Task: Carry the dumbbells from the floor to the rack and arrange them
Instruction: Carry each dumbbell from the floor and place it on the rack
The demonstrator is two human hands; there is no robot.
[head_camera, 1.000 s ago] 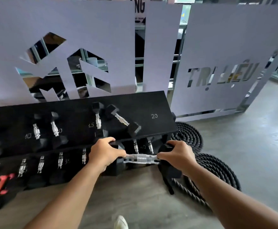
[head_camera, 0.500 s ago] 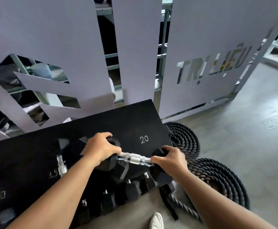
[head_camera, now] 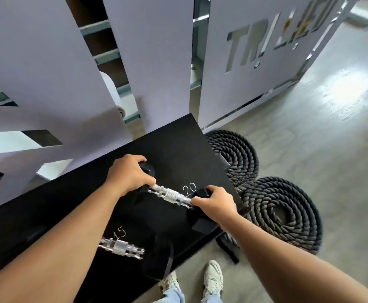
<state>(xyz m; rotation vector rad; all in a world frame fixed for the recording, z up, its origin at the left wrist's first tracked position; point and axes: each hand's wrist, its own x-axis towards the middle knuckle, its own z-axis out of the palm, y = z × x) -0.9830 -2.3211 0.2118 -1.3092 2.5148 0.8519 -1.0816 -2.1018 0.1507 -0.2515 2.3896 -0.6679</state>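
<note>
I have the dumbbell (head_camera: 171, 196) up over the top shelf of the black rack (head_camera: 73, 200) now; half a second ago it was still at the shelf's front edge, and a second ago down by the lower tier. My left hand (head_camera: 129, 174) curls over the far black head, fingers wrapped around it, and my right hand (head_camera: 216, 204) grips the near head the same way, thumb against the chrome handle. The bar lies slantwise across the shelf, right beside the chalked "20" (head_camera: 189, 188), which has slid from ahead of my hands to between them. Whether the heads are resting on the shelf or just above it, I cannot tell. A second dumbbell (head_camera: 122, 248) sits nearer me by the "15" mark (head_camera: 119, 233), its chrome handle showing. The view has tipped further down: my shoes (head_camera: 213, 278) are both in sight on the floor, and the coiled battle rope (head_camera: 281, 213) lies just right of the rack.
</note>
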